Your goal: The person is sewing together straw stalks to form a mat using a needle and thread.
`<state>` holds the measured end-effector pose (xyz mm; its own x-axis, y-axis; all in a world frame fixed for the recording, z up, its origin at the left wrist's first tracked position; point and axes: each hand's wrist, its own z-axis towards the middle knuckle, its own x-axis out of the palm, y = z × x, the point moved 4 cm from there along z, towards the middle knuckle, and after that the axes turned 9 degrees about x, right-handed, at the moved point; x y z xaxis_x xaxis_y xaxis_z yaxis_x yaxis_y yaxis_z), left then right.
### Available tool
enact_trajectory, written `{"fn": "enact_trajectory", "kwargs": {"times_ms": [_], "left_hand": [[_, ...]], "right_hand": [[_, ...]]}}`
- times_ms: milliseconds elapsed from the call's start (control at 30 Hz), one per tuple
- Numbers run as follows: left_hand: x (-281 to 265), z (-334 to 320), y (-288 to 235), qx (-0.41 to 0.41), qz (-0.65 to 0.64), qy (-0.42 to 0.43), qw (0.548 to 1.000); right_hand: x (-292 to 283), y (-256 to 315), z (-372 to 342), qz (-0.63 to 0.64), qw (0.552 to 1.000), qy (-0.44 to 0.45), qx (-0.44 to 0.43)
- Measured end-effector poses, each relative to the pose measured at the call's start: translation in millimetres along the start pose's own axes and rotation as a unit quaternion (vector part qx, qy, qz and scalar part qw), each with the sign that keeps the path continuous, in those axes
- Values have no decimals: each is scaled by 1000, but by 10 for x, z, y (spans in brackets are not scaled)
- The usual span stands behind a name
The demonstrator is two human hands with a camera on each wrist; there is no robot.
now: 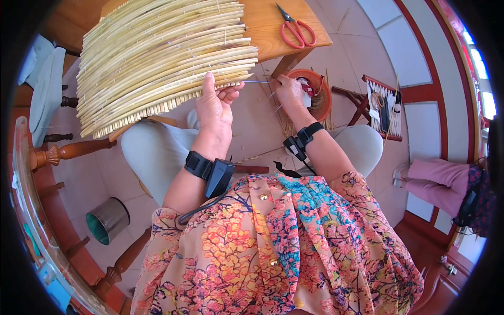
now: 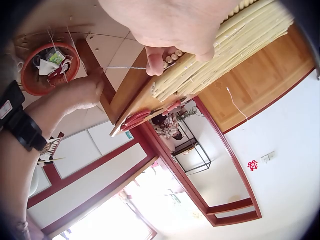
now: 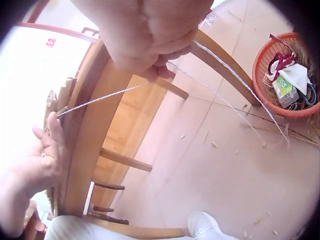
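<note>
A mat of pale plant stalks (image 1: 163,58), bound in rows with white string, lies on the wooden table (image 1: 268,26). At its near right corner is my left hand (image 1: 214,113), thumb over the top stalks and fingers curled at the edge by the cut ends (image 2: 172,56). From that corner a thin white string (image 3: 102,99) runs taut to my right hand (image 1: 290,95), which pinches it off to the right of the mat. Loose lengths of the string hang below the right hand toward the floor in the right wrist view.
Red-handled scissors (image 1: 287,19) lie on the table's right end. An orange basket (image 1: 329,100) with cloth and small items stands on the floor beyond the right hand. Further right is a folding stool (image 1: 370,86) with tools on it. A metal bin (image 1: 118,214) stands at left.
</note>
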<state>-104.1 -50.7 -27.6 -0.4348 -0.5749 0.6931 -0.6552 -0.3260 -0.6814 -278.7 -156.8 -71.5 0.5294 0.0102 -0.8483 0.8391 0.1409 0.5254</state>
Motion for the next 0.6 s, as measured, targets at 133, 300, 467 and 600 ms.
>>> {"fn": "enact_trajectory", "kwargs": {"times_ms": [133,300,467,600], "left_hand": [[-20,25,23,-1,3,3,1000],[-21,47,21,7,8,-3,1000],[-34,76,28,14,7,2,1000],[-34,95,26,13,8,-3,1000]], "right_hand": [[49,-79,57,21,999,9,40],[-66,-120,133,53,996,-11,69],[-129,-153,147,126,985,14,120],[-5,-437,112,309,908,99,264]]}}
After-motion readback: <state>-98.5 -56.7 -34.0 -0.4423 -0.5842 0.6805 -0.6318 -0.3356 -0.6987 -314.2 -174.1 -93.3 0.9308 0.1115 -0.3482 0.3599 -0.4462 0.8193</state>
